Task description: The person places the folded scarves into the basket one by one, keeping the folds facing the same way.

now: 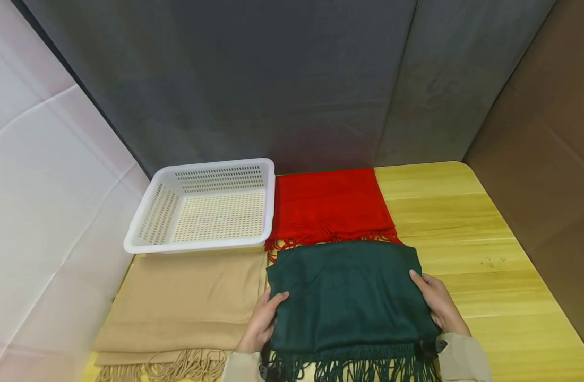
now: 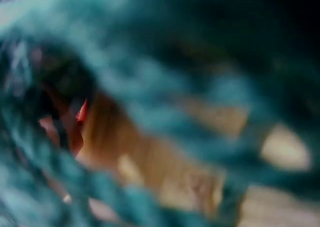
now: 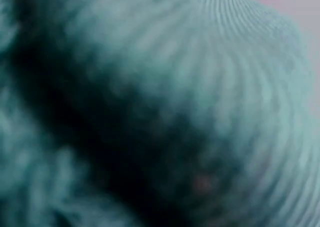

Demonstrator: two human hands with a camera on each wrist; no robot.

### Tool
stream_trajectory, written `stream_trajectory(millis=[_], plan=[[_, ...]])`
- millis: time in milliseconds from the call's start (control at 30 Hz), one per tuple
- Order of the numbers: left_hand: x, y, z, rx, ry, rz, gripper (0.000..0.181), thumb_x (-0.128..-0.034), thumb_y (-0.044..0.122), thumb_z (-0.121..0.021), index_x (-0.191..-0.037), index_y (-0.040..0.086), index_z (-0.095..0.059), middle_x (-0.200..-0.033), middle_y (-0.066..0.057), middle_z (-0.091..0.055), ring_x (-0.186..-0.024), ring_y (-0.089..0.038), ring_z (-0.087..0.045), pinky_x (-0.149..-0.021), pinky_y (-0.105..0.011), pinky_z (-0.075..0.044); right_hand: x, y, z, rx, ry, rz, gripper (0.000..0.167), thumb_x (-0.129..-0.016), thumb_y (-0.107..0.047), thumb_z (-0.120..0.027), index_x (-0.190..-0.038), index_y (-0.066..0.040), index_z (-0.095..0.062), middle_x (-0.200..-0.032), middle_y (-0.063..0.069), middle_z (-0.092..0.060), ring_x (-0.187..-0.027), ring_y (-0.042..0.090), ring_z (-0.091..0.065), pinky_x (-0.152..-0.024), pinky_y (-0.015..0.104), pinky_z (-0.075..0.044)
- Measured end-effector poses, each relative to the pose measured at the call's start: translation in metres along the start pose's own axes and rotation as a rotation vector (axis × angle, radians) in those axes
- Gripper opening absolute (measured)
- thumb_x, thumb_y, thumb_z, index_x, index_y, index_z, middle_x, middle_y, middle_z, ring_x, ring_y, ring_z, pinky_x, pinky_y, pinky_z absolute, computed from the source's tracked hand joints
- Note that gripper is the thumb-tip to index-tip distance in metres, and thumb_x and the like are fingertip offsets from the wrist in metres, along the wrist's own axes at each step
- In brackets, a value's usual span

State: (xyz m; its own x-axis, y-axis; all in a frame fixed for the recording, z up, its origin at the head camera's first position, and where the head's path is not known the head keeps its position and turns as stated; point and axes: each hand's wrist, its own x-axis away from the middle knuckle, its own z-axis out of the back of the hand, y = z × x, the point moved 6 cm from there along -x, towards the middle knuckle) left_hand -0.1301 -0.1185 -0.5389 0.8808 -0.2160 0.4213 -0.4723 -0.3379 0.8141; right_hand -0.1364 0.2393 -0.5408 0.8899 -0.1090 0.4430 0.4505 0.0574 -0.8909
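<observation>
A folded dark green scarf (image 1: 349,297) with a fringe along its near edge is gripped at both sides. My left hand (image 1: 263,321) holds its left side, thumb on top and the other fingers mostly hidden beneath. On the opposite side my right hand (image 1: 440,302) grips the cloth the same way, thumb on top. Blurred green fringe strands (image 2: 165,132) cross the left wrist view close to the lens. In the right wrist view the green cloth (image 3: 225,87) fills most of the picture, and no fingers can be made out.
Behind the green scarf lies a folded red scarf (image 1: 330,204). A folded tan scarf (image 1: 182,302) is at the left, its fringe toward the near edge. The white perforated basket (image 1: 201,246) stands at the back left on the yellow wooden table (image 1: 492,276). Cloth-like panels surround the table.
</observation>
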Motion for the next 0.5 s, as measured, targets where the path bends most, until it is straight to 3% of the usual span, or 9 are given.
stream_trajectory(millis=[267,500], plan=[[-0.0005,-0.0006,0.0011,0.006,-0.031,0.006,0.061,-0.0877,0.009,-0.049,-0.139,0.011,-0.016,-0.112,-0.003,-0.05,-0.092,-0.015,-0.056,-0.074,-0.031,-0.048,0.0022,-0.0025,0.0005,0.031,0.094,0.059,0.056,-0.087,-0.04,-0.052,-0.117,0.007,-0.043,-0.084,-0.003,-0.059,-0.07,0.01,-0.056,-0.063,0.027,-0.048],[-0.0032,0.0034,0.0017,-0.056,0.019,-0.019,0.062,-0.0891,0.024,-0.053,-0.138,0.01,-0.017,-0.121,-0.008,-0.044,-0.098,-0.015,-0.052,-0.082,-0.033,-0.044,0.0035,-0.0052,0.0002,0.054,0.11,0.088,0.051,-0.085,-0.038,-0.056,-0.114,0.003,-0.046,-0.086,0.0,-0.059,-0.072,0.012,-0.056,-0.063,0.029,-0.048]])
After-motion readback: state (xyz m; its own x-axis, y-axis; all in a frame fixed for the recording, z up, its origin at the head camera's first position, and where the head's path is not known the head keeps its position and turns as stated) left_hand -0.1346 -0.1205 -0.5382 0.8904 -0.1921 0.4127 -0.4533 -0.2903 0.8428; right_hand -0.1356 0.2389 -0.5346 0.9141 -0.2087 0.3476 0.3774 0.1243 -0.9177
